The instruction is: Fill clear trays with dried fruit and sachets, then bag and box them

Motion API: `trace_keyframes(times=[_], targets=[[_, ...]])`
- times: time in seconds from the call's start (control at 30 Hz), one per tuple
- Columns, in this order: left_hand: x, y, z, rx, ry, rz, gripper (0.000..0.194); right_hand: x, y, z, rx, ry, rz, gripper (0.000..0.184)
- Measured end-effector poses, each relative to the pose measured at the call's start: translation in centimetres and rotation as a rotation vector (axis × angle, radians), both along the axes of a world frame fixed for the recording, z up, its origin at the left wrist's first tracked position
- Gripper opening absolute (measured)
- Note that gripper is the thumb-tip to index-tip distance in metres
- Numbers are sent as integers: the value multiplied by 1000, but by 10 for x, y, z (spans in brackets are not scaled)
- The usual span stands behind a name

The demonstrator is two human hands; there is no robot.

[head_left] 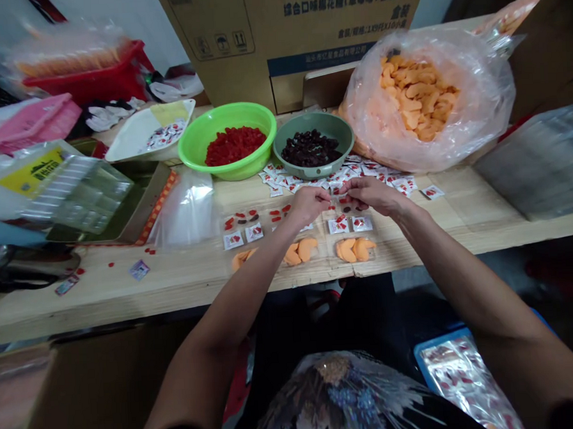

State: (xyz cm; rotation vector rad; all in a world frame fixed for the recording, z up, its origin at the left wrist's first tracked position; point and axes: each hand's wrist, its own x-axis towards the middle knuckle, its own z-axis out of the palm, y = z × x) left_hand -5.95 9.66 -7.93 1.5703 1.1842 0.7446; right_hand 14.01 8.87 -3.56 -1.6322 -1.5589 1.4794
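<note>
My left hand (311, 203) and my right hand (370, 195) meet above the far end of clear compartment trays, fingertips pinched and nearly touching. What they pinch is too small to make out. Under them, the right tray holds red and dark pieces, white printed sachets (362, 223) and orange crescent-shaped pieces (355, 250). My left forearm partly covers the trays to the left, which hold similar orange pieces (300, 251), sachets (253, 232) and small red pieces (275, 213). Just beyond my hands lies a spread of loose sachets (395, 178).
Behind stand a green basin (187, 146) of red pieces, a grey-green bowl (281, 156) of dark pieces and a plastic bag (482, 95) of orange pieces. A large carton (228, 25) backs them. Clear bags (185, 207) lie left; stacked trays (543, 162) stand right.
</note>
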Motion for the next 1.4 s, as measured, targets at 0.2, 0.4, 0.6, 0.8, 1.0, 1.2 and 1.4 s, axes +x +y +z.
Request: trace_keyframes(times=[0.2, 0.4, 0.6, 0.8, 1.0, 1.2, 1.4], targets=[[0, 7, 7, 182, 219, 12, 15, -3, -26, -2, 439, -624, 439, 25], [16, 9, 12, 215, 431, -31, 16, -9, -46, -7, 507, -836, 583, 32], [14, -1, 15, 421, 632, -102, 26, -4, -43, -10, 557, -717, 494, 15], [16, -16, 26, 366, 708, -232, 17, 7, -28, -8, 438, -560, 235, 12], [16, -10, 28, 330, 655, -206, 19, 3, -23, -4, 417, -618, 208, 9], [-48, -7, 42, 290, 291, 118, 17, -28, -29, -11, 531, -831, 405, 19], [-156, -54, 56, 235, 127, 557, 10, -18, -16, -8, 508, -904, 320, 24]])
